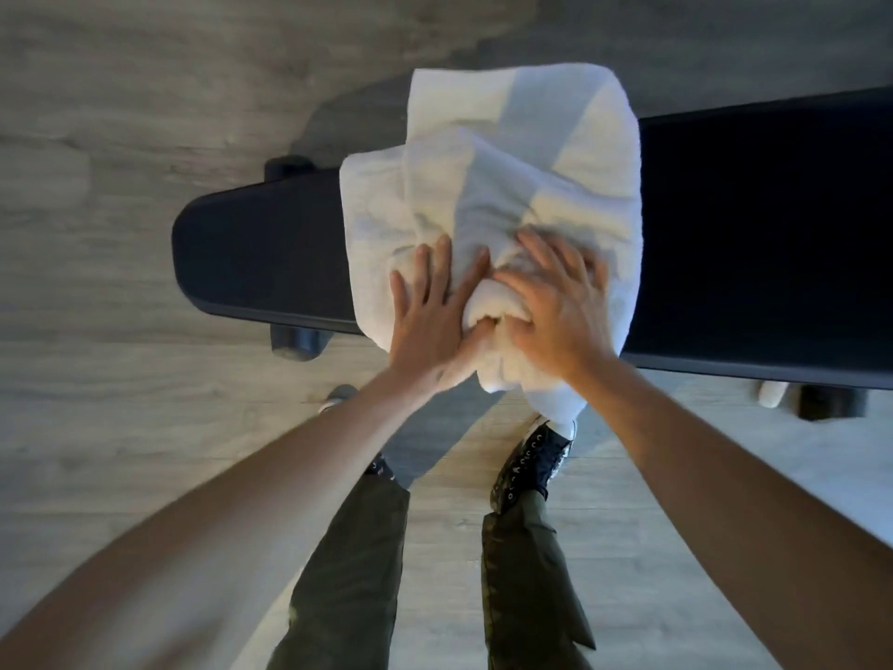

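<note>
Towel [488, 186] of thick white terry lies across the middle of a black counter [251, 253] and overhangs its far and near edges. The cloth is nubbly and rumpled, with a grey shadow band running diagonally over it. Its near part is bunched into a soft, rounded roll. The left hand [435, 316] presses flat on that roll with its grip spread and the fingers straight and fanned. The right hand [555, 307] lies just beside it, grip also spread, with the fingers slightly arched over the bulge. Both thumbs sink into the fold between them, so their tips are hidden.

The counter is smooth and padded with a rounded left end, and the frame cuts off its right end. The floor [121, 137] is grey wood-grain plank. A corner of the towel hangs over a dark laced shoe [536, 461]. The forearms are blurred.
</note>
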Demonstrator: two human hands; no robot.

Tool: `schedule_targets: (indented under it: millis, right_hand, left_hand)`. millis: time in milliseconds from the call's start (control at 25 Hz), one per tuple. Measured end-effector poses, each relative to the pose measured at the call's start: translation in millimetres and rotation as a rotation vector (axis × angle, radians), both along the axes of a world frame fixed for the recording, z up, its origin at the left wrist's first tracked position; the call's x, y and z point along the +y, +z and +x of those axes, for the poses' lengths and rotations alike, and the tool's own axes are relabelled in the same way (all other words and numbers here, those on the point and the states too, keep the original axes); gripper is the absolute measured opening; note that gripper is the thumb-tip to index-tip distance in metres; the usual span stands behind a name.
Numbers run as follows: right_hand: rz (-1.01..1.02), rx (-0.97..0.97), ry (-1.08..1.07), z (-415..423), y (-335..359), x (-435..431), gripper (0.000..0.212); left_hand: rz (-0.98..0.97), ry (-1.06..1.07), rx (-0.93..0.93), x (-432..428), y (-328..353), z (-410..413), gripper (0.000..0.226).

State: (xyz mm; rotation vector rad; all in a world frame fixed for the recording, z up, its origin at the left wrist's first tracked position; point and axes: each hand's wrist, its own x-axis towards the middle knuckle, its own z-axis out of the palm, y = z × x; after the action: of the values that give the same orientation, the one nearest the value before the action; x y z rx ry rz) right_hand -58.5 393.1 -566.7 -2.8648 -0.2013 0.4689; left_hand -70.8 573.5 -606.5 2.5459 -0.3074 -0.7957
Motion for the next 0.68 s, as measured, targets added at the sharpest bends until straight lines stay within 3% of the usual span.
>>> schedule_targets:
  millis: [280,480,680]
  right_hand:
    - [-0.070,-0.045,-0.092,122,8,-54,0.048]
    - [-0.054,-0.059,-0.063,40,16,-56,0.053]
    - [0.030,0.003,-0.030,-58,19,-68,0.055]
  left_hand:
    - [-0.020,0.035,0.020,-67,9,135,0.077]
    - [-0.035,0.016,-0.078,-67,9,38,0.081]
    - [-0.011,-0.045,-0.053,-67,14,-59,0.082]
